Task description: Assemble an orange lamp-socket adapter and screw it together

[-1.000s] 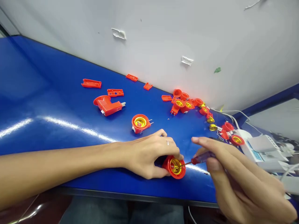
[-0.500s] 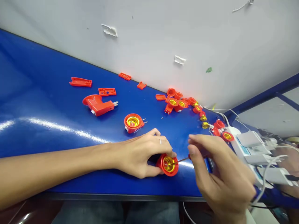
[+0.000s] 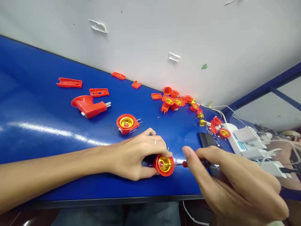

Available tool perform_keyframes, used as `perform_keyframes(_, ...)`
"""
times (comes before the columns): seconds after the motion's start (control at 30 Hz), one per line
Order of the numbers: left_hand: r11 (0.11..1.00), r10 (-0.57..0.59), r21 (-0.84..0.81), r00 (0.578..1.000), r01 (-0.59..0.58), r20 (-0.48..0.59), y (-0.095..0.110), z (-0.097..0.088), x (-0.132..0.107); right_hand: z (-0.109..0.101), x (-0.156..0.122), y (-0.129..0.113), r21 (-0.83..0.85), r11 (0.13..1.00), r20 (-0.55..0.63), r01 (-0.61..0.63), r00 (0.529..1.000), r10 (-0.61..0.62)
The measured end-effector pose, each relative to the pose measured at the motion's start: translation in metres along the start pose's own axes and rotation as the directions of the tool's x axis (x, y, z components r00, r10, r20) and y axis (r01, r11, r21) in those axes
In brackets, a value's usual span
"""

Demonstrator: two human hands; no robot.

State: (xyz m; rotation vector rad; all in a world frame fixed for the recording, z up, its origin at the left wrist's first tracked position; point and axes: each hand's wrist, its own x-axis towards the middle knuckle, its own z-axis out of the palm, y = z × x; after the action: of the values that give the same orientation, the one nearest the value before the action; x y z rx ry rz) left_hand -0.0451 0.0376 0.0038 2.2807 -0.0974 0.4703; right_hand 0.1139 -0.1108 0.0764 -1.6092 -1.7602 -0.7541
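My left hand (image 3: 143, 153) is closed around a red lamp socket (image 3: 162, 172) with a gold threaded inside, holding it against the blue table with its mouth tilted toward me. My right hand (image 3: 231, 180) pinches the red handle of a screwdriver (image 3: 185, 164). Its thin shaft reaches into the socket; whether the tip sits on a screw I cannot tell. Beyond my left hand lies another red socket (image 3: 127, 124) with plug pins, gold ring facing up. Farther left is a red socket with a plug arm (image 3: 90, 106), lying on its side.
Red plastic covers (image 3: 70, 83) lie along the back left. A cluster of red sockets (image 3: 169, 101) and gold threaded shells (image 3: 202, 123) sits by the wall. On the right are a dark flat object (image 3: 207, 139) and a white power strip (image 3: 234, 141) with chargers and cables.
My right hand has moved right and shows more of the screwdriver's red handle. The view has shifted, so the table things appear farther left. My left hand keeps its grip on the socket.
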Motion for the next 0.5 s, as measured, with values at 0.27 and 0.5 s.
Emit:
perform_keyframes(0.27,1.000,0.008,0.004,1.000,-0.008,0.024,-0.001,0.000,0.001,0.000,-0.007,0.010,0.207,0.976,0.131,0.066,0.987,-0.094)
perform_keyframes(0.5,1.000,0.012,0.003,1.000,-0.012,0.022,0.000,-0.001,-0.001,-0.007,0.002,-0.003,0.005,0.999,0.007,-0.033,0.999,0.033)
